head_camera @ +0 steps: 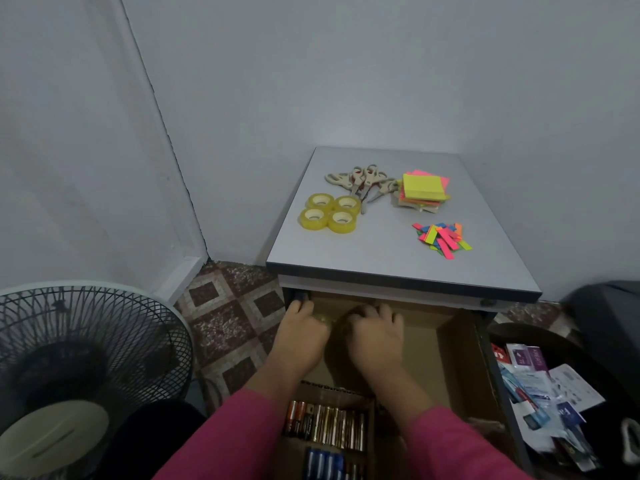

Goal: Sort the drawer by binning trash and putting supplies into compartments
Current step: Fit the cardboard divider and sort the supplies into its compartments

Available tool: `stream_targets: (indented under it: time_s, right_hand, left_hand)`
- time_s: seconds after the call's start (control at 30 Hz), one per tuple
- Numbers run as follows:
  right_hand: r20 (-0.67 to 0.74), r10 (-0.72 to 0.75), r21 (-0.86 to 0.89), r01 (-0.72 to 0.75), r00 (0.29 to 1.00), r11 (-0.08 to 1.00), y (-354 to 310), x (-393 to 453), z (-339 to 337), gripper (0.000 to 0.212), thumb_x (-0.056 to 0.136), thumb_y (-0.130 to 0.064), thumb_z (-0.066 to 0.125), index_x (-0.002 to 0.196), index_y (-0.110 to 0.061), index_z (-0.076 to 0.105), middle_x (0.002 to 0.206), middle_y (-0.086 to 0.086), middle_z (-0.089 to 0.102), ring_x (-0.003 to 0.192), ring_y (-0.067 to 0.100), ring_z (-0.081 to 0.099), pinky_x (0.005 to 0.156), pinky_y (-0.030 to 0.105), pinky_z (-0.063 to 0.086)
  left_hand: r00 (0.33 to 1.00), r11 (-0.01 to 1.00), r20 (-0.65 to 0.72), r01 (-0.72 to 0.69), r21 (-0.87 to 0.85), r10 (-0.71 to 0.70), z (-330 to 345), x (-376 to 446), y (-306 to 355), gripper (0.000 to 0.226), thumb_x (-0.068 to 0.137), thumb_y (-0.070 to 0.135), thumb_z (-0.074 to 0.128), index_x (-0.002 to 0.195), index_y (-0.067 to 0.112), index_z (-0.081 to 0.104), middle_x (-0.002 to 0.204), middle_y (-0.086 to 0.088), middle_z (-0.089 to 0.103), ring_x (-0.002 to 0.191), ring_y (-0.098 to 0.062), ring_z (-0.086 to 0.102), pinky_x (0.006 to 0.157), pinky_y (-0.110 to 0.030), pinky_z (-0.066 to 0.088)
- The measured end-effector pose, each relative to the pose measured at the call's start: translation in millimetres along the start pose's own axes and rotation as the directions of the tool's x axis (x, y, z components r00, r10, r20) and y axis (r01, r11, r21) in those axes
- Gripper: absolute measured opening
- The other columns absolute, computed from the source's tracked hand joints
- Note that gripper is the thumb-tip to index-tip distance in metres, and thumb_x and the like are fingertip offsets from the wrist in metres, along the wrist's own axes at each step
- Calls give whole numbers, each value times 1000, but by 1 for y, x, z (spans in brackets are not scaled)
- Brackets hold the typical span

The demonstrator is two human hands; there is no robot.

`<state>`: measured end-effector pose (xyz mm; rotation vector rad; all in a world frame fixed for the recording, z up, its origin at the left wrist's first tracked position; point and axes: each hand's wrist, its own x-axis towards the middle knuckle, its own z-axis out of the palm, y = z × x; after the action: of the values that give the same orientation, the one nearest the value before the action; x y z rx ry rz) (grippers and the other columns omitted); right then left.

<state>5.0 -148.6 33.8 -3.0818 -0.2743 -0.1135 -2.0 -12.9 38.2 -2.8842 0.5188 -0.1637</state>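
batteries point(325, 427) fill near compartments; both hands' grips in cardboard drawer point(457, 358) unclear.

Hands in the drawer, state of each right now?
Left hand: fingers curled at the drawer's back, seemingly on a yellowish tape roll; grip cannot be confirmed.
Right hand: fingers curled downward; contents hidden, cannot tell.

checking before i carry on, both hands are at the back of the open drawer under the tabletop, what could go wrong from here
The left hand and right hand work in the dim back of the drawer, below the tabletop edge, so knuckles may knock it and what they hold is hard to check. The sleeves hang over the batteries and could disturb their rows. The loose colored flags could slide off if the cabinet is jolted.
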Motion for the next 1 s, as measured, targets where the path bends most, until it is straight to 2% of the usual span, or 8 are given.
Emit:
stream_targets:
  time_s: [0.07,0.13,0.23,0.3,0.4,0.47,0.73,1.0]
  right_hand:
    - [-284,-55,63,76,957,995,2,-8,-2,21,80,-24,65,100,-24,71,110,4,63,109,28,52,92,42,36]
    - [-598,-120,116,233,792,965,6,-10,-7,17,78,-20,65,94,-19,71,102,5,63,102,27,54,91,41,37]
    - [-758,-132,152,369,638,917,9,6,-39,20,84,-15,60,102,-12,69,105,9,61,103,27,55,93,39,41]
    - [-691,-84,249,345,718,905,8,26,-63,27,87,-14,59,113,-10,64,111,10,59,105,24,55,90,36,48]
    - [-372,21,481,174,928,860,8,57,-85,47,91,-16,53,137,-17,45,122,8,48,110,22,48,88,34,48]
    - [-196,34,517,74,980,853,9,73,-90,55,90,-19,50,143,-22,35,121,9,45,111,25,46,89,36,45]
    - [-103,-20,387,59,995,920,4,84,-92,52,91,-28,42,143,-28,36,118,10,41,107,29,44,88,40,42]
    - [-249,-57,437,164,967,884,15,55,-90,28,89,-33,60,114,-20,53,112,3,48,101,19,48,78,28,43]
  left_hand:
    - [974,991,-227,-8,-135,-23,0,-5,-3,18,86,18,48,80,20,65,78,3,66,85,-19,57,78,-34,35]
    - [853,969,-513,-38,-245,-96,0,-6,-7,16,85,20,50,76,18,64,71,2,63,70,-17,54,67,-33,39]
    - [672,920,-697,-62,-387,-248,-25,5,-18,17,88,15,50,84,8,65,75,-4,59,68,-21,50,60,-35,40]
    - [666,879,-660,-13,-476,-348,-47,20,-29,20,93,15,46,93,7,64,82,-6,60,74,-21,51,63,-34,41]
    - [762,783,-430,158,-602,-484,-65,46,-46,30,101,24,37,121,10,56,100,-8,61,91,-25,54,72,-37,46]
    - [812,763,-302,248,-597,-500,-66,61,-56,38,103,28,30,136,15,43,107,-11,60,94,-27,55,74,-41,47]
    - [906,874,-133,337,-349,-402,-68,75,-66,41,105,30,25,144,20,33,111,-16,53,93,-33,56,69,-35,39]
    - [895,844,-282,167,-509,-347,-71,33,-54,26,97,30,51,114,11,55,100,-12,49,90,-26,47,71,-33,41]
